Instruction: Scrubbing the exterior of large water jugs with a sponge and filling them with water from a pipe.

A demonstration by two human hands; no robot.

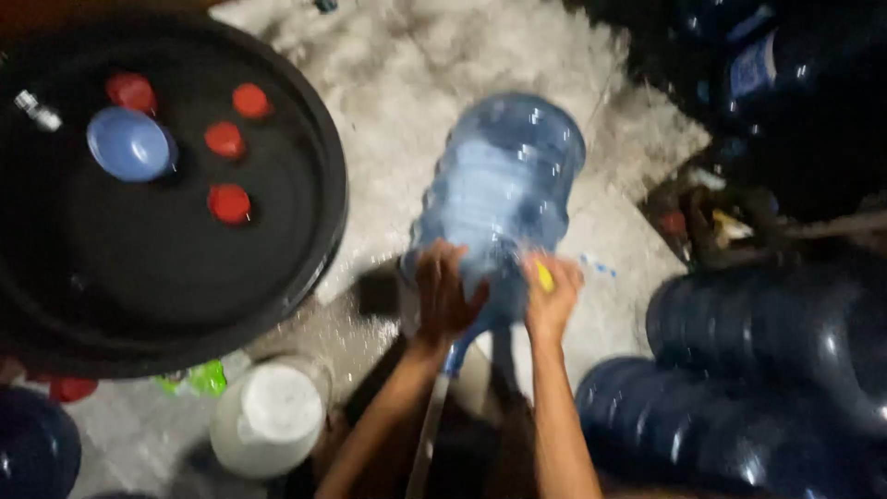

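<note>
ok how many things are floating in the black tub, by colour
Red caps: 4
Blue bowl: 1
Total: 5 floating in the black tub. A small silvery piece near the tub's left edge is too blurred to identify, so it is not counted.

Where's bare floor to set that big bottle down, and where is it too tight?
Bare wet floor lies beyond the big blue bottle, between the black tub and the dark clutter at upper right. Another patch sits right of the right hand. Crowded: stacked dark blue bottles at right, white jar near the left hand.
</note>
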